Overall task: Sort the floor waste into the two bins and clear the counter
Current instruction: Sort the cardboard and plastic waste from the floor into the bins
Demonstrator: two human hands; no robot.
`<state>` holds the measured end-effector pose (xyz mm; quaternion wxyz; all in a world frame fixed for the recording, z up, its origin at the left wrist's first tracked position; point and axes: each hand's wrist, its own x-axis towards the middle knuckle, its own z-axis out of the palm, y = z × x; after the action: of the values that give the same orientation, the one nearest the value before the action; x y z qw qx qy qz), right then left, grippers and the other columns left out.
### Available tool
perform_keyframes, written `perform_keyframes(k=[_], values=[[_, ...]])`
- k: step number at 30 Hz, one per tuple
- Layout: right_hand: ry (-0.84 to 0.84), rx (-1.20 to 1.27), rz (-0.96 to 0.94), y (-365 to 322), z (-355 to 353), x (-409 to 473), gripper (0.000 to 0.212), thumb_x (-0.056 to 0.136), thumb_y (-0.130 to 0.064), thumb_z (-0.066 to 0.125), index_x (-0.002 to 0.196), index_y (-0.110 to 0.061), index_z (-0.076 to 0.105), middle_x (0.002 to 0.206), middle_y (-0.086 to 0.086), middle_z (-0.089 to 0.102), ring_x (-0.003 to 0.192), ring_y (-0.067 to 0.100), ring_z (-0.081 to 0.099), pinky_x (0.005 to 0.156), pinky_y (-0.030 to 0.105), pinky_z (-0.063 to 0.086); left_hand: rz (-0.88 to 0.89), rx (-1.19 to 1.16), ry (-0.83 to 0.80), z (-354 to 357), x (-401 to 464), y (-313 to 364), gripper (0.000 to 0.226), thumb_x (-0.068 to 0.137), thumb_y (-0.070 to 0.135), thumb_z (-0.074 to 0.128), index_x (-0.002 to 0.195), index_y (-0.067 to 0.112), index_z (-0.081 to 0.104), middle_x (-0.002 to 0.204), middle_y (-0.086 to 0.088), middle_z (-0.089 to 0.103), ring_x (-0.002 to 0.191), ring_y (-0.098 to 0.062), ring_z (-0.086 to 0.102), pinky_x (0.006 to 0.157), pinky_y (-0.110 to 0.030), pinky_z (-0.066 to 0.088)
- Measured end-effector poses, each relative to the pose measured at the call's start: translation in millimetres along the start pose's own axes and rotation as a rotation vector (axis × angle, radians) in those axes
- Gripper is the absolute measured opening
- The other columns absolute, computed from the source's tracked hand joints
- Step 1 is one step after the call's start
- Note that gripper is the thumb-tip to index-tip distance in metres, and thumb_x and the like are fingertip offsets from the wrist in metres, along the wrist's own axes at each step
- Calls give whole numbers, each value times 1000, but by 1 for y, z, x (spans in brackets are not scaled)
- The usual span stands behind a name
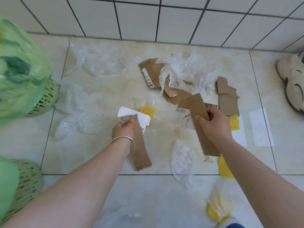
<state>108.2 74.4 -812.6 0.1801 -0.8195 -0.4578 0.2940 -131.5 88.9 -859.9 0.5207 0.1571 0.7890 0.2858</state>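
My left hand (123,131) grips a long brown cardboard strip (140,150) together with a white card (131,114), held above the floor. My right hand (213,124) grips another long cardboard strip (198,106) over the pile. More torn cardboard pieces (227,97) lie on the floor tiles with crumpled clear plastic bags (182,66) and yellow foam netting (148,111). Two green mesh bins lined with green bags stand at the left, one further away (44,99) and one close by (28,183).
A white tiled wall (148,17) bounds the floor at the back. A light-coloured shoe (292,81) sits at the right edge. Clear bags (79,122) are spread left of my hands, and more plastic (181,158) and yellow netting (225,167) lie below my right arm.
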Motion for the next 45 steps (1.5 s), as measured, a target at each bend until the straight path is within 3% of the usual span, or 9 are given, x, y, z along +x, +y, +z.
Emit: perform_keyframes(k=[7, 10, 14, 18, 24, 27, 34, 40, 45], values=[[101, 69, -70, -37, -32, -16, 13, 86, -26, 62, 93, -16, 58, 83, 1, 61, 79, 23, 58, 66, 32, 47, 69, 7, -8, -6, -21, 13, 18, 90, 31, 56, 81, 15, 55, 70, -5, 55, 68, -26, 53, 59, -26, 41], [58, 264, -7, -54, -30, -26, 15, 87, -24, 64, 98, -15, 61, 72, -9, 57, 67, 7, 55, 57, 22, 43, 88, -15, -31, -12, -28, 16, 18, 89, 33, 55, 88, 15, 56, 80, -6, 59, 74, -27, 56, 70, -30, 44], [-44, 474, 49, -76, -7, -48, 7, 86, -22, 65, 92, -21, 63, 81, -4, 63, 76, 16, 61, 73, 33, 53, 97, -43, -59, -20, -39, 15, 18, 91, 32, 54, 79, 18, 55, 75, -2, 57, 76, -24, 54, 73, -28, 41], [-159, 583, 67, -96, 24, -72, 7, 86, -20, 65, 93, -20, 64, 82, -5, 65, 71, 10, 61, 60, 21, 48, 117, -100, -84, -40, -50, 16, 21, 92, 33, 53, 75, 20, 54, 66, 5, 53, 71, -21, 51, 67, -26, 38], [-205, 527, 23, -118, 66, -102, 7, 85, -22, 67, 83, -27, 62, 76, -10, 63, 73, 10, 61, 71, 28, 52, 139, -330, 43, -87, -51, 13, 21, 92, 37, 52, 78, 22, 56, 79, 3, 63, 81, -23, 62, 82, -33, 48], [-263, 423, -57, -132, 83, -117, 8, 85, -21, 66, 88, -26, 62, 79, -12, 63, 74, 6, 61, 73, 26, 51, 167, -403, 51, -108, -51, 7, 19, 90, 27, 59, 102, 13, 63, 92, 0, 68, 90, -21, 65, 90, -33, 50], [-402, 296, -107, -160, 105, -135, 11, 82, -23, 69, 77, -29, 61, 97, 1, 65, 89, 21, 64, 83, 37, 54, 209, -292, 97, -160, -43, -2, 21, 88, 21, 61, 107, 11, 60, 93, 1, 67, 88, -18, 62, 82, -26, 45], [-639, 266, -158, -187, 102, -139, 5, 85, -16, 68, 85, -19, 64, 82, -4, 68, 71, 10, 63, 51, 13, 45, 268, -217, 79, -182, -47, 0, 10, 84, 23, 65, 91, 20, 57, 94, 1, 69, 94, -22, 66, 91, -34, 50], [-590, 347, -219, -210, 103, -155, 18, 86, -15, 66, 93, -25, 53, 85, -2, 71, 70, 12, 64, 52, 20, 44, 306, -390, 136, -201, -61, 22, 15, 80, 23, 71, 89, 19, 59, 94, -2, 71, 87, -18, 65, 87, -30, 51]])
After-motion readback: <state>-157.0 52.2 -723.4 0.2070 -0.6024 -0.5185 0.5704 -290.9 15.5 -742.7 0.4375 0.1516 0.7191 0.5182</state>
